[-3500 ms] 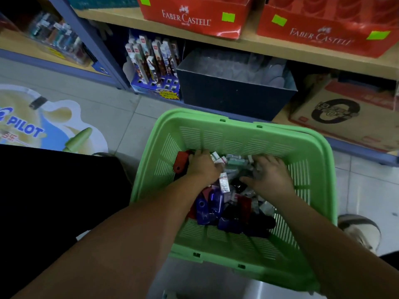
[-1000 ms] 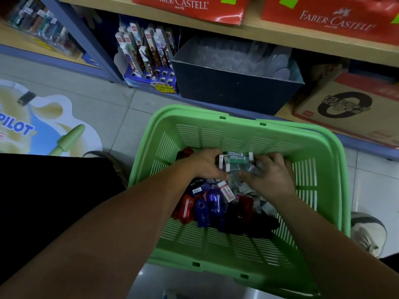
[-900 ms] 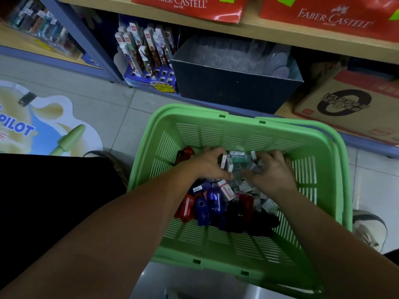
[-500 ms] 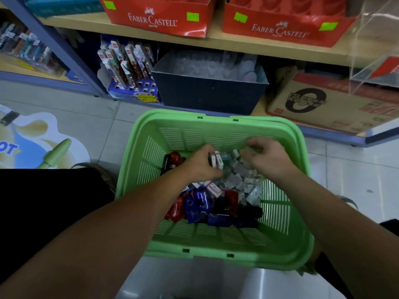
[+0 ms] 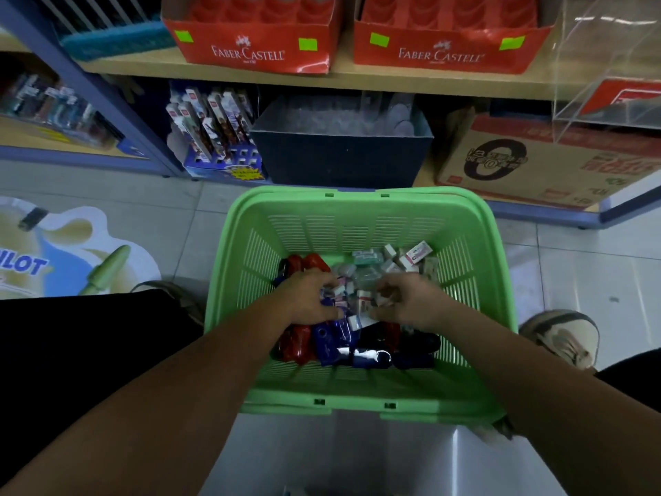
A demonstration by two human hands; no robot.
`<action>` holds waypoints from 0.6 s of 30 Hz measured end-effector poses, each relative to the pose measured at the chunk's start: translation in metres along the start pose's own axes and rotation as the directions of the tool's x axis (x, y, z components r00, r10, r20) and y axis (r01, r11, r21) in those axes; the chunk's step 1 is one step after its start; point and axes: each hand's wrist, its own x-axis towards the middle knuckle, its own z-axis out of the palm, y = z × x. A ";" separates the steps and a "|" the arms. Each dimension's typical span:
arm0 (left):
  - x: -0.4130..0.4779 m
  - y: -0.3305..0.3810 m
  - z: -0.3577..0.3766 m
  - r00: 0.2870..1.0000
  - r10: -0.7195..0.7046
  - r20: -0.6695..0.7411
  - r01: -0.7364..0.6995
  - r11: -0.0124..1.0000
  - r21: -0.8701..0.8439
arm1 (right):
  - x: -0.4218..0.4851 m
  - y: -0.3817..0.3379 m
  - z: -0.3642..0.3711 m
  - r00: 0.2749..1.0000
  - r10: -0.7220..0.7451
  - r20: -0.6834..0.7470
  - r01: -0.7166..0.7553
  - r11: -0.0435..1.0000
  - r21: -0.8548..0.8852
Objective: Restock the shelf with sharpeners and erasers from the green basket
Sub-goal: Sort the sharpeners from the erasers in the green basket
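The green basket point(image 5: 357, 209) stands on the tiled floor point(image 5: 572, 259), and both hands reach down inside it. Small wrapped erasers point(image 5: 372, 266) are heaped against the basket's far wall and toward its far right corner. Red, blue and dark sharpeners point(image 5: 336, 338) lie in a row along the near side of the basket's bottom, with a few red ones at its far left. The left hand point(image 5: 311, 298) sits left of the basket's middle. Its grip is closed, fingers and thumb curled round a cluster of erasers on top of the pile. The right hand point(image 5: 411, 302) sits right of the middle with its fingers bent into the heap. Whether its grip holds anything cannot be told. Beyond the basket's far rim is the shelf point(image 5: 357, 78). A dark bin point(image 5: 339, 159) stands straight behind the basket on the lowest level, with a cardboard box point(image 5: 518, 166) behind and to the right. Two red Faber-Castell boxes point(image 5: 250, 34) sit on the board above. A shoe point(image 5: 561, 334) rests just right of the basket.
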 end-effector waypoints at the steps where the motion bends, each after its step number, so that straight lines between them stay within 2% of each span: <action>1: -0.001 -0.001 0.003 1.000 0.013 -0.023 -0.013 1.000 -0.011 | 0.002 0.003 0.008 1.000 0.017 0.017 -0.016 0.999 -0.028; 3: -0.001 -0.001 0.004 1.000 0.008 -0.015 -0.009 0.999 -0.039 | 0.008 0.007 0.020 1.000 0.014 0.002 -0.014 0.989 -0.144; 6: -0.003 -0.002 -0.002 0.999 -0.037 0.032 0.037 0.999 0.002 | 0.016 0.008 0.032 0.990 -0.100 -0.098 0.057 0.926 -0.373; 8: -0.004 -0.005 -0.002 0.999 -0.049 -0.014 0.049 0.999 0.004 | 0.017 0.007 0.036 0.976 -0.175 -0.127 0.104 0.895 -0.433; 11: -0.008 -0.006 0.000 0.998 -0.043 -0.035 0.044 0.999 0.029 | 0.019 0.005 0.041 0.962 -0.256 -0.092 0.173 0.837 -0.520; 13: -0.011 -0.005 -0.002 0.996 -0.042 -0.083 0.043 0.999 0.018 | 0.019 0.003 0.040 0.968 -0.218 -0.123 0.146 0.891 -0.430; 16: -0.014 -0.003 -0.018 0.964 -0.077 -0.255 0.067 0.997 -0.050 | 0.022 -0.005 0.032 0.982 -0.062 -0.177 0.043 0.993 -0.109; 18: -0.015 -0.001 -0.032 0.919 -0.105 -0.379 0.090 0.994 -0.057 | 0.028 -0.011 0.025 0.975 -0.044 -0.219 0.030 0.997 -0.067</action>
